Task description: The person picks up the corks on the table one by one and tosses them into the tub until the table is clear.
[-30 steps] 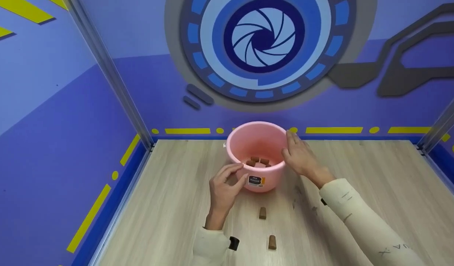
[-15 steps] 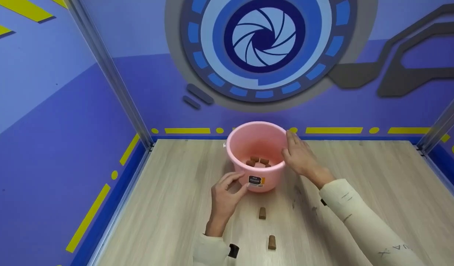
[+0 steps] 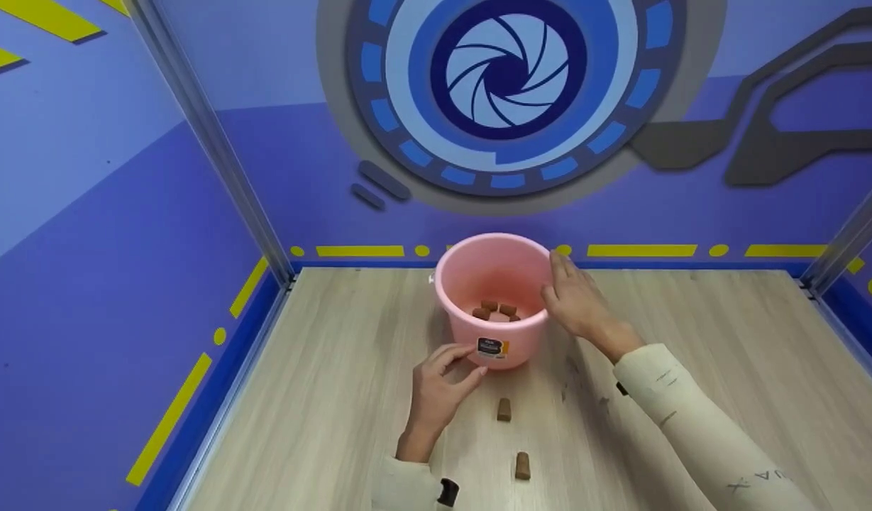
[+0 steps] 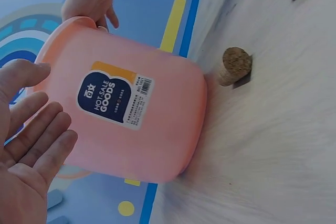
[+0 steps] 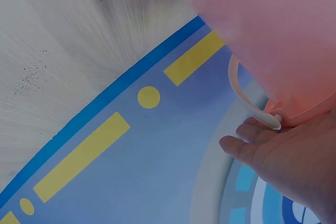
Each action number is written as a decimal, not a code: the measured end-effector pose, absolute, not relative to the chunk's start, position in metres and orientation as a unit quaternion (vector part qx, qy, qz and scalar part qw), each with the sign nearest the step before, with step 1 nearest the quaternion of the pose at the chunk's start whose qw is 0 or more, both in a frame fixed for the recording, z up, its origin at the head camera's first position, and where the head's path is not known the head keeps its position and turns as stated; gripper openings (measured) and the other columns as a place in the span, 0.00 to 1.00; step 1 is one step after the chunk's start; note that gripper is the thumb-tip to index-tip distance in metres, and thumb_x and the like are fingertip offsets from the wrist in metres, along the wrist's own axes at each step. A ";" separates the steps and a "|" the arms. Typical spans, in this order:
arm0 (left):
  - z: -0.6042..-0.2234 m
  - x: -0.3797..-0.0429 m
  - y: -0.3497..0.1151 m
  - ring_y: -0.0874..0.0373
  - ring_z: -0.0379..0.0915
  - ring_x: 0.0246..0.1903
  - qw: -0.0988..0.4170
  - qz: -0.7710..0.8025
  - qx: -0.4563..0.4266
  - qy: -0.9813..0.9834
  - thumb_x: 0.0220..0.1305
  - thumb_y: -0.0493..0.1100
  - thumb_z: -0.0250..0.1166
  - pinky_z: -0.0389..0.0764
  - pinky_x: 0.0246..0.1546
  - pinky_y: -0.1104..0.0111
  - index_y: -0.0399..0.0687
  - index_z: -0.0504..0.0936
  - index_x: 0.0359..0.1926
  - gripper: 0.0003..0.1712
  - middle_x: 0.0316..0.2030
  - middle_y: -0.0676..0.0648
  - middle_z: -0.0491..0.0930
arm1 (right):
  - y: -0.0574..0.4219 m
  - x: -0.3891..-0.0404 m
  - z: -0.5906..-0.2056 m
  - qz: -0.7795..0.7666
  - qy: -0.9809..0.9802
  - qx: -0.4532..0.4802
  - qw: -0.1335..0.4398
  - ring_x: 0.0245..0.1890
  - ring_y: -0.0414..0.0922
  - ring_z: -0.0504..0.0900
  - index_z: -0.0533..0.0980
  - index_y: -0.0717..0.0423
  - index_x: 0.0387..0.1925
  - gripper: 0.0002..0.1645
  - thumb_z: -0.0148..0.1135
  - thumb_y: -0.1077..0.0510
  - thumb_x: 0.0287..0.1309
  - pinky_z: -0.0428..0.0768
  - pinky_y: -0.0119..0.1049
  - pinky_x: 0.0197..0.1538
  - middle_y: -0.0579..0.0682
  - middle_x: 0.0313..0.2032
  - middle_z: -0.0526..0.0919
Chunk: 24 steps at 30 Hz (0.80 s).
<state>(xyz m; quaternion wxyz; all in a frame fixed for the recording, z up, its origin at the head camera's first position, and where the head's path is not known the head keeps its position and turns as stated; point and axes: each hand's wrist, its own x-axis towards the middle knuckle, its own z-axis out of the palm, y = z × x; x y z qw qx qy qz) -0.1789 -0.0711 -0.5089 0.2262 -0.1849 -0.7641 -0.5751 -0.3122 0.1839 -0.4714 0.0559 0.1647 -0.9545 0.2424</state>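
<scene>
A pink bucket (image 3: pixel 496 348) stands upright on the wooden table, with several brown cork stoppers (image 3: pixel 507 310) on its bottom. My right hand (image 3: pixel 580 298) holds the bucket's right rim, its thumb at the inner edge and its fingers along the outside. In the right wrist view those fingers (image 5: pixel 244 150) lie beside the white handle joint. My left hand (image 3: pixel 436 394) is in front of the bucket near its label, fingers and thumb spread with nothing between them. Two corks stand on the table before the bucket, a nearer cork (image 3: pixel 523 465) and a farther cork (image 3: pixel 504 409).
Behind the bucket rises a blue panel wall (image 3: pixel 379 227) with a printed round emblem. Another panel (image 3: pixel 109 298) bounds the left side, with a metal post (image 3: pixel 216 142) at the corner. The wooden table (image 3: pixel 336 369) spreads around the bucket.
My left hand has come down from the bucket's front rim, past the label, toward the lower front of the bucket. The right hand and the bucket have stayed in place.
</scene>
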 end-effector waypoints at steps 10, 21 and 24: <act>-0.535 -0.184 -0.071 0.49 0.80 0.45 0.197 -0.565 -0.198 -0.776 0.51 0.34 0.75 0.80 0.46 0.51 0.42 0.85 0.45 0.18 0.42 0.48 0.83 | 0.184 -0.311 -0.472 0.242 -0.955 0.164 0.052 0.72 0.63 0.47 0.42 0.71 0.73 0.41 0.37 0.48 0.71 0.47 0.59 0.70 0.69 0.72 0.48; -0.572 -0.197 -0.073 0.55 0.80 0.46 0.150 -0.544 -0.213 -0.797 0.53 0.44 0.75 0.80 0.48 0.65 0.52 0.85 0.46 0.18 0.43 0.48 0.83 | 0.184 -0.312 -0.473 0.244 -0.953 0.165 0.066 0.71 0.63 0.49 0.43 0.72 0.72 0.41 0.38 0.49 0.70 0.49 0.60 0.70 0.69 0.71 0.50; -0.575 -0.197 -0.072 0.58 0.79 0.46 0.130 -0.537 -0.211 -0.806 0.53 0.46 0.75 0.79 0.48 0.66 0.53 0.85 0.47 0.18 0.44 0.51 0.83 | 0.184 -0.312 -0.474 0.244 -0.952 0.168 0.072 0.71 0.63 0.49 0.44 0.72 0.72 0.40 0.38 0.49 0.70 0.50 0.60 0.69 0.69 0.71 0.50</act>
